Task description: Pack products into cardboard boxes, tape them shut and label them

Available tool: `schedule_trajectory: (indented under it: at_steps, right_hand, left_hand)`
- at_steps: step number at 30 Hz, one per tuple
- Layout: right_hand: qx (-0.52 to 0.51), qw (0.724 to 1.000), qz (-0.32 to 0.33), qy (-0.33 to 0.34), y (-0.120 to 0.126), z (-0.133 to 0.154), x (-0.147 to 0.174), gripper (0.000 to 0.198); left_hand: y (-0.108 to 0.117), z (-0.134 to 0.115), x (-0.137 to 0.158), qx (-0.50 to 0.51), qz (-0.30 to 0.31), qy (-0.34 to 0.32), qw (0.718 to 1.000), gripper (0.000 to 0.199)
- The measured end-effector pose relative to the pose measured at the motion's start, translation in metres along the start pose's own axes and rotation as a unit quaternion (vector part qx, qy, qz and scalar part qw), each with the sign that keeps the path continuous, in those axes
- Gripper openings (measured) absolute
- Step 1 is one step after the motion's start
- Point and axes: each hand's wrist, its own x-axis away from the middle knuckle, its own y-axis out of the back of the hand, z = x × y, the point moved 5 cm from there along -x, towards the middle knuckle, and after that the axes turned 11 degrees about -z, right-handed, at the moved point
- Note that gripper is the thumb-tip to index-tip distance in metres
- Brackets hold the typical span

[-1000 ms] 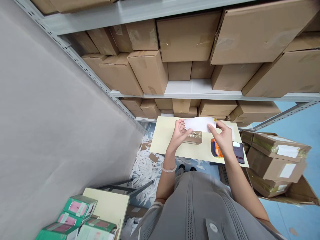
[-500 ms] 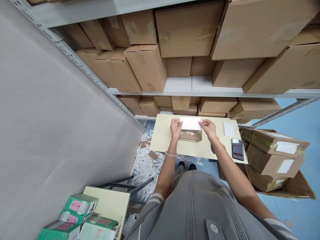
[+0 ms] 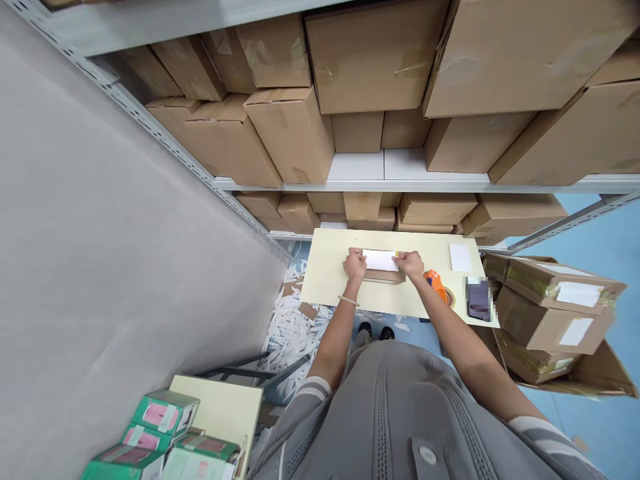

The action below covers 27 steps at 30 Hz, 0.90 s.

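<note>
A small brown cardboard box (image 3: 384,276) sits on the cream table in front of me. Over its top lies a white label (image 3: 381,260) with a small yellow mark at the right end. My left hand (image 3: 355,264) is closed at the label's left end, fingers curled against the box. At the other end, the thumb and fingers of my right hand (image 3: 410,263) pinch the label's edge. An orange tape dispenser (image 3: 435,285) with a roll of tape lies beside my right forearm, partly covered by it.
On the table (image 3: 325,280) lie white sheets (image 3: 460,257) and a phone (image 3: 479,298). Shelves of cartons (image 3: 293,137) rise behind. Labelled boxes (image 3: 555,307) are stacked at right, green boxes (image 3: 165,410) at lower left. Paper strips (image 3: 287,333) cover the floor beside the wall.
Both hands have come down and nearer to me with the label, which now lies against the box top. The orange dispenser shows more beside my right forearm.
</note>
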Motion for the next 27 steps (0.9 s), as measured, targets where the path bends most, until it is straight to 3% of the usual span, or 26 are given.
schedule_trajectory:
  at_steps: [10,27]
  right_hand:
    - [0.121,0.988,-0.013,0.091,-0.018,0.007,0.007,0.027]
    - [0.165,0.975,-0.03,0.144,-0.019,0.015,0.016,0.034]
  left_hand:
    - [-0.015,-0.002,0.001,-0.103,-0.018,-0.064,0.992,0.023]
    - [-0.026,-0.006,0.006,-0.181,-0.037,-0.163,0.969,0.027]
